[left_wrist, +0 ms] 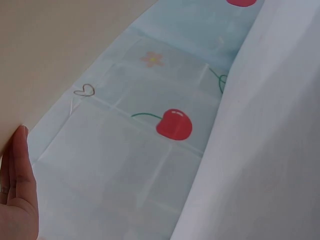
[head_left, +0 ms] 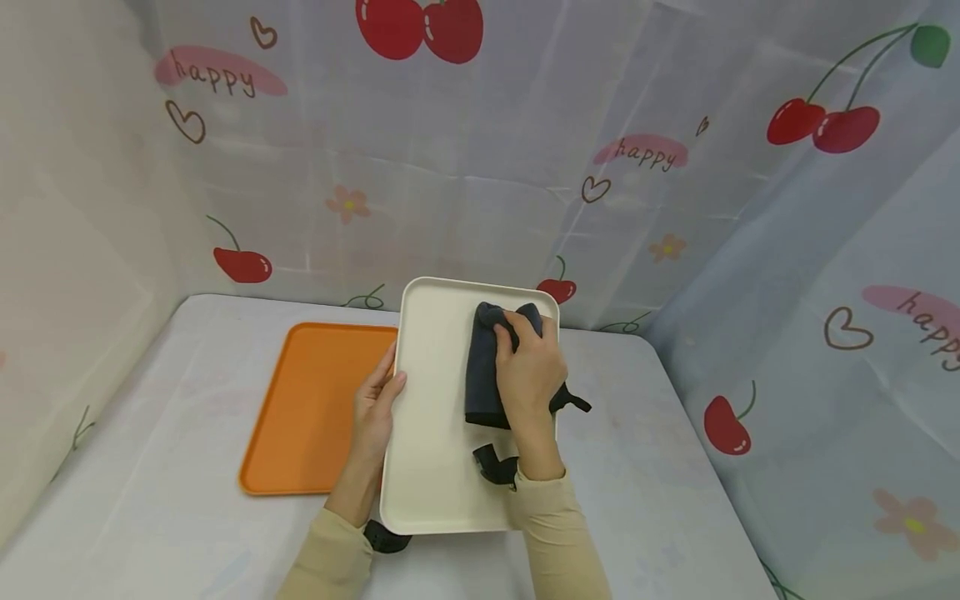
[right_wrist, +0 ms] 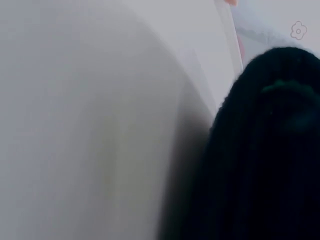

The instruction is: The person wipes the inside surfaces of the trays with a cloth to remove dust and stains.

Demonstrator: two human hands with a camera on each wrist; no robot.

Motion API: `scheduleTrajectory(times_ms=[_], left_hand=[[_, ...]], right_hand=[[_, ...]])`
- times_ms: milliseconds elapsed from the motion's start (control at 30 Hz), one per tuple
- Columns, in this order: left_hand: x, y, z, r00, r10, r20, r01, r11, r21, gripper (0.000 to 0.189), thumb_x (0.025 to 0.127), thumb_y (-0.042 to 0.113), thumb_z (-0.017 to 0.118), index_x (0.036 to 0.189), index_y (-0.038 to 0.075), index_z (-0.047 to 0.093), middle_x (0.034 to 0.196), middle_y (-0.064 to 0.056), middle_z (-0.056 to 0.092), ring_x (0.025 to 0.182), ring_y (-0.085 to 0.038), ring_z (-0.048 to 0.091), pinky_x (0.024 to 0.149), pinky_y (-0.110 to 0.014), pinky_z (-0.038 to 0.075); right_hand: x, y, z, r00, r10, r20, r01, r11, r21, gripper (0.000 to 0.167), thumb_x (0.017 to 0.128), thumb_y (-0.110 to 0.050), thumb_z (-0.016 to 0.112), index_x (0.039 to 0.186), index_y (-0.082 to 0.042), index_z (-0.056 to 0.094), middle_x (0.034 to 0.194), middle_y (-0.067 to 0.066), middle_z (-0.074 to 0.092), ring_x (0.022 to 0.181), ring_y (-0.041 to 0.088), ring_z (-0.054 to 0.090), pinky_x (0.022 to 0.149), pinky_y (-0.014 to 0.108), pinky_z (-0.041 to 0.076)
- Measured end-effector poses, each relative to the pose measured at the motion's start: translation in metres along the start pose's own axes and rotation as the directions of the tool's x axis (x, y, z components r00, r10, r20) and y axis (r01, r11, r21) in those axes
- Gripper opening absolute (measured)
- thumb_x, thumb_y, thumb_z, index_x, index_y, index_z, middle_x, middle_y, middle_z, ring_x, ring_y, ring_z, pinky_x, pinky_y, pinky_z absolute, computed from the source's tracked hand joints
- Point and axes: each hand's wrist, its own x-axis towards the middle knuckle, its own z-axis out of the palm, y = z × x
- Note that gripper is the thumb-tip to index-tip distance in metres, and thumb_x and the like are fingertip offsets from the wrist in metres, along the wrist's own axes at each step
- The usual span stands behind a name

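A cream-white tray (head_left: 438, 400) is held tilted up in front of me. My left hand (head_left: 372, 417) grips its left edge, thumb at the front rim and fingers behind; in the left wrist view that hand (left_wrist: 19, 195) lies along the tray's underside (left_wrist: 55, 50). Against the tray's face my right hand (head_left: 531, 367) holds a bunched dark grey cloth (head_left: 483, 375) with a black border. A black strap end sticks out past the tray's right rim. The cloth (right_wrist: 265, 160) fills the right side of the right wrist view, close over the tray's surface (right_wrist: 100, 100).
An orange tray (head_left: 315, 408) lies flat on the white-covered table (head_left: 637, 500), left of and partly behind the cream tray. A black wrist camera strap (head_left: 495, 465) shows at the right wrist. Curtains with cherry prints (head_left: 465, 167) stand behind and at the sides.
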Motion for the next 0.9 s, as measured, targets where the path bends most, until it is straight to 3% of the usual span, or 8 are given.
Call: scheduleTrajectory(times_ms=[133,300,900], left_hand=[[0.000,0.000,-0.001,1.000,-0.005,0.013,0.005,1.000,-0.006,0.051,0.101,0.007,0.050,0.150,0.004,0.036,0.125,0.013,0.066,0.100,-0.006,0.069,0.081,-0.025,0.059],[0.001,0.003,-0.004,1.000,-0.017,-0.023,0.016,0.999,-0.031,0.052,0.101,0.007,0.049,0.151,0.006,0.035,0.131,0.016,0.062,0.103,-0.005,0.068,0.083,-0.024,0.058],[0.001,0.006,-0.004,1.000,-0.005,0.015,0.006,0.998,-0.058,0.050,0.102,0.006,0.047,0.151,0.007,0.036,0.134,0.014,0.060,0.105,-0.007,0.068,0.085,-0.025,0.058]], right_hand=[[0.001,0.011,-0.005,1.000,0.000,-0.012,-0.001,0.998,-0.065,0.019,0.085,-0.026,0.077,0.102,-0.018,0.077,0.091,0.017,0.063,0.052,0.033,0.055,0.039,0.044,0.044],[0.003,0.025,-0.013,0.999,0.018,-0.050,-0.025,0.990,-0.141,0.017,0.085,-0.023,0.077,0.101,-0.017,0.077,0.092,0.020,0.063,0.053,0.036,0.055,0.040,0.047,0.045],[0.000,0.036,-0.017,0.996,0.082,-0.042,-0.087,0.989,-0.118,0.017,0.085,-0.022,0.077,0.100,-0.015,0.077,0.094,0.020,0.064,0.066,0.040,0.061,0.048,0.052,0.049]])
